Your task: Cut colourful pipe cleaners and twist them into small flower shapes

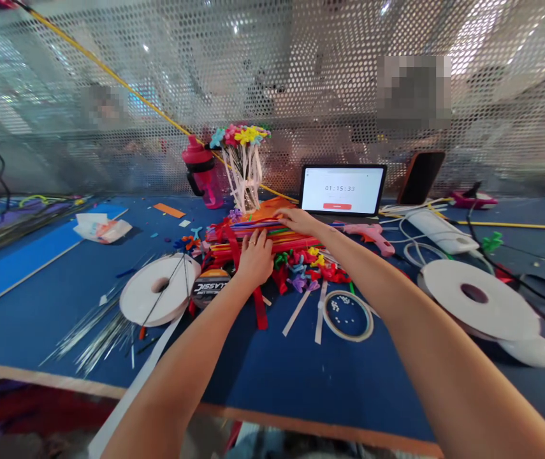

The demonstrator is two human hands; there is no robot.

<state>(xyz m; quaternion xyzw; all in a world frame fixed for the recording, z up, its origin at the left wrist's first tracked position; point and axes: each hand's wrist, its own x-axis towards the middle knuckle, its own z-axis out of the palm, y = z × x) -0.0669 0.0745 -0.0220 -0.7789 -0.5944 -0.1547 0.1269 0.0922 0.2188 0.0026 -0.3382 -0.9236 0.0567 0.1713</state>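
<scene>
Bundle of multicoloured pipe cleaners [291,241] lying crosswise on the blue table [291,376], directly beneath the fingers of 2 hands. The left hand [255,258] rests its loosely spread, unclosed fingers on the bundle's near side. The right hand [298,220] bends its fingers over the far edge; whether they pinch a stem cannot be told. A pink glue gun [370,236] lies right of the bundle.

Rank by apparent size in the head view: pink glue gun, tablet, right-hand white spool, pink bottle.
Right-hand white spool
Tablet
Pink bottle
Pink glue gun
Looks only; the spool is nearest the camera.
</scene>
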